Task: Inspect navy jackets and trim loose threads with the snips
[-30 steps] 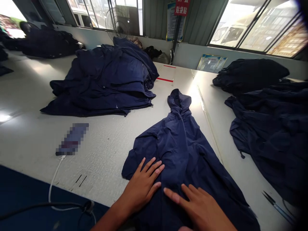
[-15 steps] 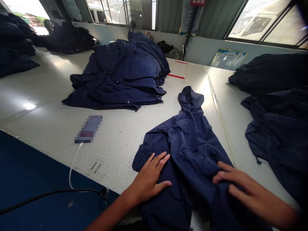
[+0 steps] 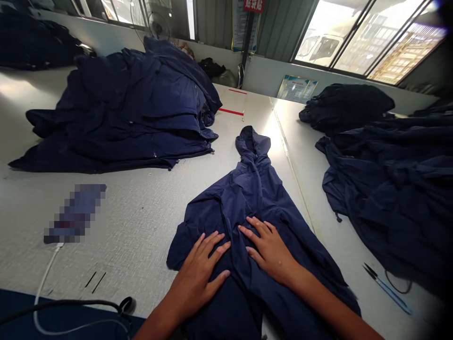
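A navy hooded jacket (image 3: 255,189) lies spread on the white table (image 3: 141,208), its hood pointing away from me. My left hand (image 3: 198,276) rests flat on the jacket's lower left part, fingers stretched out. My right hand (image 3: 271,250) lies flat on the cloth just beside it, fingers apart and pointing toward the hood. Neither hand holds anything.
A tall pile of navy jackets (image 3: 120,108) fills the left back of the table. More dark garments (image 3: 389,174) lie heaped on the right. A blurred phone (image 3: 75,213) with a white cable (image 3: 46,278) lies at the left. Thread snips (image 3: 387,289) rest at the right front.
My right hand has moved in from the jacket's right side to the middle, next to my left hand. The left hand has stayed flat on the cloth.
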`<state>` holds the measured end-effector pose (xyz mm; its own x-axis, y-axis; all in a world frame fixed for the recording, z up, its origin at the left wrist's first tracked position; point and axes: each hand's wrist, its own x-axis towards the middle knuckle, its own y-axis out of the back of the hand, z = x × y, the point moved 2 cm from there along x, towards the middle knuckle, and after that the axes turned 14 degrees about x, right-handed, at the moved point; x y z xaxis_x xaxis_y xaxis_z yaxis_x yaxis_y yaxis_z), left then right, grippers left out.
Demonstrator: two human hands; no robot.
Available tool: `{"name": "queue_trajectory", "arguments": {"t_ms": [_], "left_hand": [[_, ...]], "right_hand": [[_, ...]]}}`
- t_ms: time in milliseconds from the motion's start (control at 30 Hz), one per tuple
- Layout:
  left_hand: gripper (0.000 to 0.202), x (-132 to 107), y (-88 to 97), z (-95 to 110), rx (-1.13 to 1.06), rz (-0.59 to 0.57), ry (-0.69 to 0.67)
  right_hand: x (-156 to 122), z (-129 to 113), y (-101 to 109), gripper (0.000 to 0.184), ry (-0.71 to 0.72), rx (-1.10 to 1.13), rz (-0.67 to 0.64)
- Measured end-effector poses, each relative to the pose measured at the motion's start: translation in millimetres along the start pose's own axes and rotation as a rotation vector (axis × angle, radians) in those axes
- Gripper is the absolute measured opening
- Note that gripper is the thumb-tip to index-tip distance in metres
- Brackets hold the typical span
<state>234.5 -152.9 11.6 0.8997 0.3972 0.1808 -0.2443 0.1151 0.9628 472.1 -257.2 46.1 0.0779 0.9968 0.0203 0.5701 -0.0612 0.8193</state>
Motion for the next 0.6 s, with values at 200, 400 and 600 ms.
{"name": "queue_trajectory", "arguments": {"t_ms": [200,400,600], "left_hand": [[0.056,3,-1.7,-1,-0.016,0.000,0.004],[0.054,6,0.5,0,-0.024,0.017,-0.014],[0.053,10,-0.6,4,0.042,-0.003,0.002]], "right_hand": [[-4,1,-15,0.048,0.048,-0.030,0.114],[-2,10,-10,0.045,0.061,0.088,0.134],[-40,5,36,0.034,0.051,0.355,0.407]]}}
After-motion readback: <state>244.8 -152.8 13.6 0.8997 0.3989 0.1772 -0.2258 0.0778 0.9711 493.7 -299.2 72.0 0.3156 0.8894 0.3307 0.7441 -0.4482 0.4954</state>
